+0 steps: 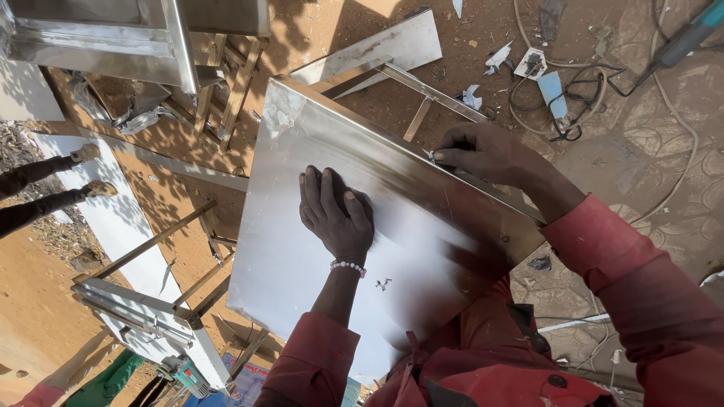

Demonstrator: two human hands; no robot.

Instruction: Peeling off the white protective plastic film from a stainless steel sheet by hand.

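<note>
Two bare hands are seen from the head camera, both laid on a large shiny steel sheet [302,256] that fills the middle of the view and is tilted from upper left to lower right. The left hand [334,213] is pressed flat on the sheet's face, palm down, its fingers held close together and pointing away from the body; nothing is gripped by it. A beaded bracelet [348,265] is worn at its wrist. The right hand [483,154] is set at the sheet's far edge, fingers curled and pinched narrowly at the rim; whether something small is held between the fingertips cannot be told. Both arms are covered by red sleeves [641,294].

Beyond the far edge, a thin metal frame [422,94] is visible above the dirt ground. Tangled cables [573,105] lie at upper right. At lower left a metal stand [143,305] is seen, and another person's feet [90,169] appear at the left edge.
</note>
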